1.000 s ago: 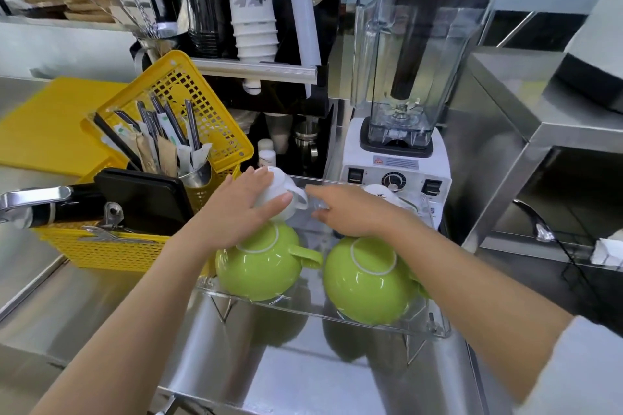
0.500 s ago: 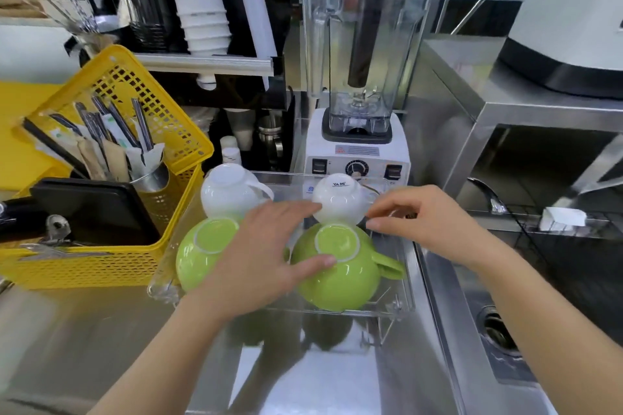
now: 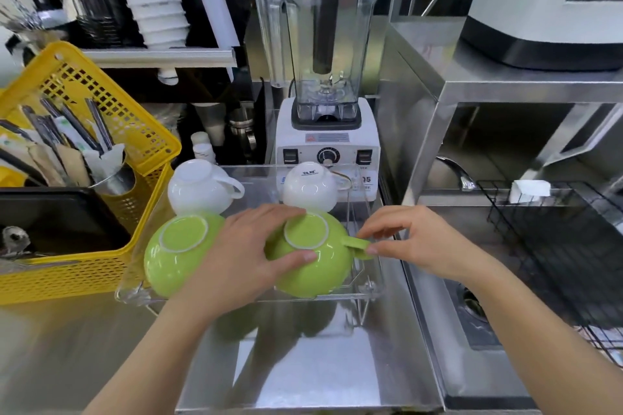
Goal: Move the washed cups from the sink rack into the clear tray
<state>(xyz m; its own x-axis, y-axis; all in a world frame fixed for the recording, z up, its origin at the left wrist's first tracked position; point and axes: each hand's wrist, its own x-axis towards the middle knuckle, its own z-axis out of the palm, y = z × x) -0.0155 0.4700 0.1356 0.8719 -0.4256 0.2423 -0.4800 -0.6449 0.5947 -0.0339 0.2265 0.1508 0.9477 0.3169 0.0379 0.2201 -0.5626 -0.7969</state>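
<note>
The left hand (image 3: 242,256) grips the upturned right green cup (image 3: 313,276) in the clear tray (image 3: 131,293). The right hand (image 3: 421,239) pinches that cup's handle (image 3: 354,242) between thumb and forefinger.

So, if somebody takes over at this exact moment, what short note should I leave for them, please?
Left hand: holds the right green cup from above.
Right hand: pinches that cup's handle.
Clear tray: four cups, all upside down. The left white cup and right white cup are at the back, the left green cup and the held one in front.
Done: four cups in the tray.
Left: release the held cup. The visible part of the sink rack shows no cups; check the rest.
</note>
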